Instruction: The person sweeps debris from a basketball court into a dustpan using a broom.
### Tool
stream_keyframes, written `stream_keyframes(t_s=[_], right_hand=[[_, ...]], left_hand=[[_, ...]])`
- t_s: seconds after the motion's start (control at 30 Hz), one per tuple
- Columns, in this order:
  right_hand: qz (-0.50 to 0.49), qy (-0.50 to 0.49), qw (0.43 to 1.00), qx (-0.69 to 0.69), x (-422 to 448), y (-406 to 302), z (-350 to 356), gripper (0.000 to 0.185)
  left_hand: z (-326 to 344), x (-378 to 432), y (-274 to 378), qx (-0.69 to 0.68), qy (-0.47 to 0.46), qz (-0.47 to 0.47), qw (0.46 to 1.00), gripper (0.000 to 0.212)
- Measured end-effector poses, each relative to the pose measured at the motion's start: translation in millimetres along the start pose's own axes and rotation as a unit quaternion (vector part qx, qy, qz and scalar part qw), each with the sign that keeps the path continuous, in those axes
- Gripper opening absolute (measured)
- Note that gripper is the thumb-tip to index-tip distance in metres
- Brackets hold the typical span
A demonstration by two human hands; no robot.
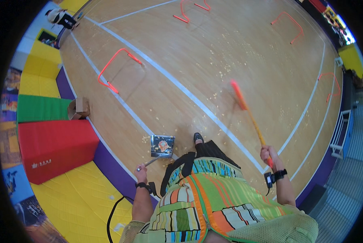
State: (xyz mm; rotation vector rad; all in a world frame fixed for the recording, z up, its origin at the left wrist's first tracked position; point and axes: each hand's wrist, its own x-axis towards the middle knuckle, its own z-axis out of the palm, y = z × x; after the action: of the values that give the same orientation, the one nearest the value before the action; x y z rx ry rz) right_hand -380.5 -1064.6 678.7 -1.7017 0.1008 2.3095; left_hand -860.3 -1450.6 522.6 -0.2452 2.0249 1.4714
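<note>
My right hand [268, 154] is closed round the yellow handle of a broom [239, 95] with an orange-red head, which looks blurred over the wooden floor ahead. In my left hand [140, 172] is the metal handle of a dustpan [163, 146]; its dark pan rests on the floor by the blue line and bears a printed emblem. Pale scraps [211, 95] are strewn across the floor, some of them in and around the pan. Each wrist wears a black strap with a small device.
Several orange hurdles [108, 66] stand on the floor. Along the left edge are a cardboard box [82, 107], a red padded block [58, 147] and yellow mats [81, 197]. A person [63, 18] stands far left with a long-handled tool. A white rack [341, 133] is at right.
</note>
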Motion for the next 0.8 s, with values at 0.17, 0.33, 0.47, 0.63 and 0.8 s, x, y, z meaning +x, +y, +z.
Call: stream_keyframes(t_s=[0.17,0.33,0.47,0.63,0.8], right_hand=[[-0.17,0.095,0.98,-0.036,55.7,-20.6,24.1,0.022],[-0.183,0.029,0.98,0.078,84.5,9.9,85.8,0.021],[0.049,-0.168,0.943,0.284,48.8,28.4,111.3,0.021],[0.136,-0.267,0.868,0.397,14.8,42.8,95.6,0.015],[0.043,-0.186,0.939,0.287,-4.6,32.3,85.7,0.016]], left_hand=[[15.8,48.7,37.1,0.0,-0.039,0.007,0.999,0.012],[53.2,96.6,67.1,0.093,-0.088,0.063,0.99,0.01],[88.1,110.9,92.7,0.14,-0.07,0.082,0.984,0.015],[101.9,141.7,119.0,0.159,-0.091,0.085,0.979,0.012],[99.5,188.1,132.3,0.164,-0.14,0.094,0.972,0.01]])
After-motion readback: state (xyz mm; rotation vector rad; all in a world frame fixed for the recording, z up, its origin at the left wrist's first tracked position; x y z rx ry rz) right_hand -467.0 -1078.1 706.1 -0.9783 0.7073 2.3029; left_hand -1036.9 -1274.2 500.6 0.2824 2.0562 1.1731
